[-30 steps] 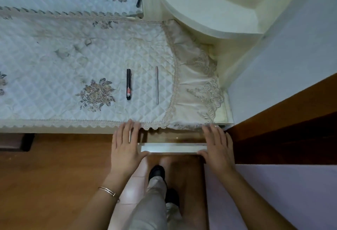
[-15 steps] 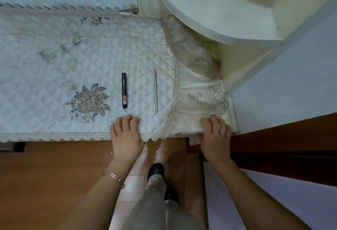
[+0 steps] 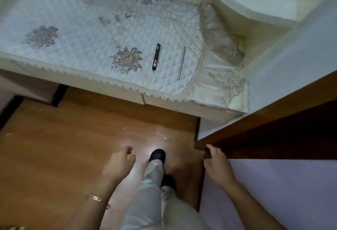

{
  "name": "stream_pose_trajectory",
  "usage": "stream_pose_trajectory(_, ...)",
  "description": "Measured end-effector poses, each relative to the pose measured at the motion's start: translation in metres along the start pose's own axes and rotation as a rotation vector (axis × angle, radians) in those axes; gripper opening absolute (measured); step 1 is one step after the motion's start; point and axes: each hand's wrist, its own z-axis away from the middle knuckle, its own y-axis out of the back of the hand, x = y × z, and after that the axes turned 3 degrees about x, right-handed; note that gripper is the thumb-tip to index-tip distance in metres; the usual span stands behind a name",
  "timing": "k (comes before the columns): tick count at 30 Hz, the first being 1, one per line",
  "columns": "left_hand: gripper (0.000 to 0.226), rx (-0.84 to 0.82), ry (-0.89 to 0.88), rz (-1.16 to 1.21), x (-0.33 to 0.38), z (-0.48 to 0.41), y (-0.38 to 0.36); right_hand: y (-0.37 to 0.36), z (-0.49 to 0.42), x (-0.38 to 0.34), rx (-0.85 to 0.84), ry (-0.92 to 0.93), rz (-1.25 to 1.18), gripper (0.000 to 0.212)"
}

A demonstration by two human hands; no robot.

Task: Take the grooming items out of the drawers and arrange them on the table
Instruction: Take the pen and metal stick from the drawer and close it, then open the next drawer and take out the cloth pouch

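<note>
Floor (image 3: 54,147): brown wood boards, glossy, with a bright glare patch beside a black shoe (image 3: 157,155).
Table (image 3: 82,84): pale cream, its front edge running left to right across the upper half; drawer fronts below the edge look shut.
Cloth (image 3: 82,34): white quilted cover in a diamond pattern, scalloped lace trim, grey-gold embroidered flower sprays; a lace-worked satin end hangs at the right.
Left hand (image 3: 118,166): low over the floor, well apart from the table, fingers loosely curled and empty; a thin gold bangle (image 3: 93,198) on the wrist.
Trousers (image 3: 151,193): light, smooth fabric.
Pen (image 3: 156,56): black tube with a pinkish band near its lower end, lying on the cloth right of the flower spray; any writing is too small to read.
Pencil (image 3: 181,62): slim, silver-pink, lying just right of the pen, roughly parallel, not touching.
Right hand (image 3: 217,166): fingers spread and empty, tips at the corner of a dark wood panel (image 3: 273,129).
Bed (image 3: 282,193): pale lilac sheet, lower right.
Wall (image 3: 300,47): plain pale, right.
</note>
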Motion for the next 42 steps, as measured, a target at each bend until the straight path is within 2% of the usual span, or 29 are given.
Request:
stream_pose_trajectory(2,0.030,-0.062,0.170,0.143,-0.046,0.042,-0.021,-0.029,0.030,0.018,-0.223,-0.035,-0.025,0.037)
stream_pose_trajectory(6,0.021,-0.097,0.489,0.331,-0.125,0.118,-0.041,-0.066,0.076,0.029,-0.489,-0.113,-0.056,0.016)
stream_pose_trajectory(8,0.017,-0.113,0.585,0.416,-0.165,0.141,-0.047,-0.077,0.088,0.023,-0.567,-0.159,-0.003,0.024)
stream_pose_trajectory(10,0.020,-0.121,0.620,0.477,-0.206,0.152,-0.051,-0.086,0.093,0.008,-0.601,-0.201,0.032,0.023)
stream_pose_trajectory(13,0.016,-0.106,0.661,0.554,-0.261,0.151,-0.051,-0.098,0.087,-0.032,-0.573,-0.246,0.066,0.027)
stream_pose_trajectory(17,0.013,-0.055,0.669,0.671,-0.309,0.132,-0.007,-0.119,0.070,-0.097,-0.417,-0.229,-0.032,0.037)
stream_pose_trajectory(21,0.013,-0.002,0.623,0.743,-0.356,0.109,0.054,-0.143,0.081,-0.183,-0.293,-0.197,-0.182,0.006)
stream_pose_trajectory(25,0.013,0.092,0.615,0.749,-0.406,0.095,0.102,-0.167,0.103,-0.250,-0.294,-0.197,-0.284,0.010)
stream_pose_trajectory(28,0.012,0.021,0.589,0.732,-0.428,0.083,0.122,-0.188,0.116,-0.268,-0.318,-0.267,-0.345,0.008)
stream_pose_trajectory(33,0.012,-0.059,0.640,0.708,-0.443,0.050,0.131,-0.224,0.123,-0.274,-0.421,-0.411,-0.265,0.028)
stream_pose_trajectory(36,0.007,-0.105,0.676,0.731,-0.444,0.020,0.141,-0.242,0.105,-0.281,-0.406,-0.471,-0.248,0.038)
stream_pose_trajectory(39,0.014,-0.079,0.694,0.759,-0.440,-0.012,0.162,-0.240,0.074,-0.307,-0.413,-0.511,-0.268,0.032)
stream_pose_trajectory(42,0.019,-0.071,0.616,0.695,-0.428,-0.045,0.192,-0.224,0.040,-0.345,-0.393,-0.470,-0.335,0.026)
